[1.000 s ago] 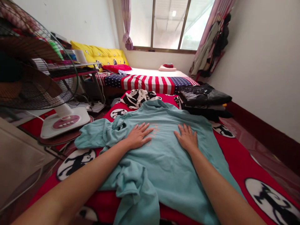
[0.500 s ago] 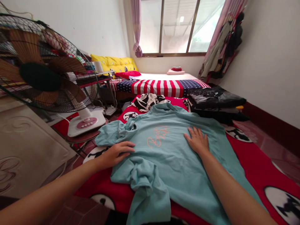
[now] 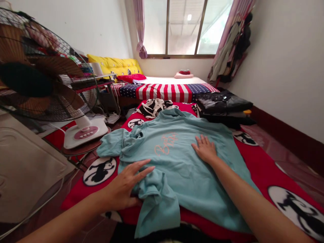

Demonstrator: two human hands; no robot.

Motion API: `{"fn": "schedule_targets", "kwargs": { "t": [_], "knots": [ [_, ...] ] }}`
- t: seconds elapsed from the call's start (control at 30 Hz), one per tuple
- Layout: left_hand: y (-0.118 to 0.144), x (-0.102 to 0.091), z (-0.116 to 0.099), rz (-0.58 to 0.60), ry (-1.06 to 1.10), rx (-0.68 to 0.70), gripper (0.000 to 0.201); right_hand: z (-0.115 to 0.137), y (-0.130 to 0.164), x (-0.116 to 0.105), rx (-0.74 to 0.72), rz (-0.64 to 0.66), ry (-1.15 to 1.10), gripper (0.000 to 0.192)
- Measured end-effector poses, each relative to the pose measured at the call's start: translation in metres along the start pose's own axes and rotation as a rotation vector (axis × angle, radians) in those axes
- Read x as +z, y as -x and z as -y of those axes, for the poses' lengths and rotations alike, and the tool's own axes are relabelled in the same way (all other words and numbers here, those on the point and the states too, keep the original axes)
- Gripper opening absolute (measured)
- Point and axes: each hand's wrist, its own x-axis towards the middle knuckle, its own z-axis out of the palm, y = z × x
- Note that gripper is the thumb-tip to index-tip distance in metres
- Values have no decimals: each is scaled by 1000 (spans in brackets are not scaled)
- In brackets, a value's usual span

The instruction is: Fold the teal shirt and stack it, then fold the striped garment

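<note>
while my right hand (image 3: 205, 150) lies flat, my left hand (image 3: 123, 187) arches at the near sleeve (image 3: 159, 202)

as i look forward and down in the head view, the teal shirt (image 3: 187, 168) lies printed side up across the red cover (image 3: 245, 160). a strip of that cover shows along the shirt's right edge, widening toward me, before the reddish floor tiles (image 3: 286, 145) begin. on my side, the near sleeve trails down toward the cover's edge. to the left, the far sleeve (image 3: 111, 143) reaches out just beside the round seat (image 3: 83, 148) under the fan (image 3: 45, 77), so the room there is tight. past the shirt's far edge sit a dark pile of folded clothes (image 3: 224, 104) on the right and a crumpled black-and-white cloth (image 3: 154, 107) farther left.

the shirt looks soft, shallow wrinkles crossing its body, thick bunched folds at both sleeves; orange script (image 3: 165, 143) slants over its middle. the cover seems fleecy, with round white medallions (image 3: 100, 171) bearing black monkey shapes.

my right palm rests on the shirt, right of the script, fingers loosely spread. my left hand is partly open, fingers a little apart over the near sleeve's folds, thumb held away below; whether its fingertips press the fabric, i cannot tell.
</note>
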Motion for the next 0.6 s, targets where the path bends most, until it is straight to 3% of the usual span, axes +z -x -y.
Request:
{"fn": "schedule_targets", "kwargs": {
  "t": [0.07,0.17,0.3,0.43,0.53,0.6],
  "knots": [
    [-9,6,-4,-6,7,29,97,-9,17,-13,-129,79,-90,61],
    [-16,17,-1,-37,19,23,84,-36,54,-37,-259,109,-395,43],
    [-15,28,7,-116,48,36,46,-87,120,-64,-104,-23,-690,33],
    [-12,29,3,-128,139,37,17,-128,188,-76,-47,26,-618,37],
    [-10,28,-3,-124,237,57,15,-139,226,-67,-94,148,-505,54],
    [-8,28,-5,-119,293,70,20,-140,240,-52,-97,140,-487,58]
  ]
}}
